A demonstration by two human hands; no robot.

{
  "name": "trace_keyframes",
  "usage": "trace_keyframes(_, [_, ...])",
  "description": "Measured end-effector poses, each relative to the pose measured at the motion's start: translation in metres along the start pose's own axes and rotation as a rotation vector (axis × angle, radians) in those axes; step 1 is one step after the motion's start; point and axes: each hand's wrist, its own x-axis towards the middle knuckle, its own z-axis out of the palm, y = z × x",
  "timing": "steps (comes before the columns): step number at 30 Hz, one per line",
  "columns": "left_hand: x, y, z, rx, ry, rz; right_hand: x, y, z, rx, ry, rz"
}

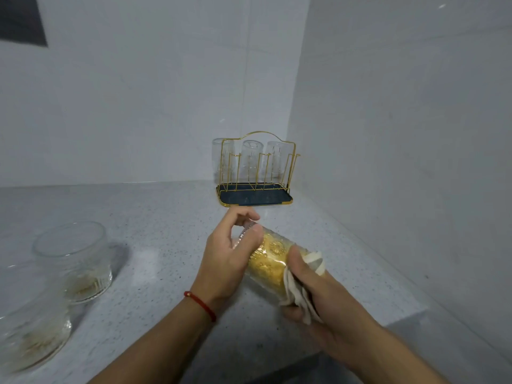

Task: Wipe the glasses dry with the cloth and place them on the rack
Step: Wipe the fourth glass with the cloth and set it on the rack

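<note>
**Glass gripped at both ends above the counter**

Both ends of a patterned glass (267, 260) are gripped: its closed base end is pinched between the thumb and fingers of the left hand (227, 261), while its lower, nearer end is clasped by the right hand (318, 289) through a pale cloth (297, 293). The glass is held in the air above the counter, tilted, with its long axis running from upper left to lower right; the base is pointed away toward the rack and the mouth toward the person. A yellow-gold tint is seen through its embossed wall, though whether this is the cloth inside or the glass's own colour cannot be told for sure.

A speckled grey counter (166, 231) is met by white walls in a corner. At the back of it, near the corner, a gold wire rack (256, 167) on a dark tray is seen, and three clear glasses (250, 162) are stood in a row on its far side. At the left edge, well apart from the hands, two more glasses (73, 259) are stood on the counter, the nearer one blurred. A red cord bracelet (201, 304) is worn on the left wrist.
</note>
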Motion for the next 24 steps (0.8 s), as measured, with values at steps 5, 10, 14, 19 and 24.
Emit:
trace_keyframes(5, [0.010,-0.004,-0.003,-0.534,0.137,-0.585,-0.015,-0.030,-0.016,-0.037,0.024,-0.266])
trace_keyframes(10, [0.012,-0.008,-0.011,-0.700,-0.011,-0.767,-0.012,-0.034,-0.046,0.177,-0.146,-0.329])
trace_keyframes(14, [0.010,-0.012,-0.008,-0.646,-0.080,-0.748,0.006,-0.017,-0.045,0.186,-0.251,-0.296])
trace_keyframes(19, [0.011,-0.019,-0.006,-0.526,-0.088,-0.763,0.038,0.003,-0.032,-0.420,0.028,-0.247])
trace_keyframes(24, [0.015,-0.026,-0.016,-0.558,-0.169,-0.709,0.069,0.016,-0.037,-0.481,0.241,-0.333])
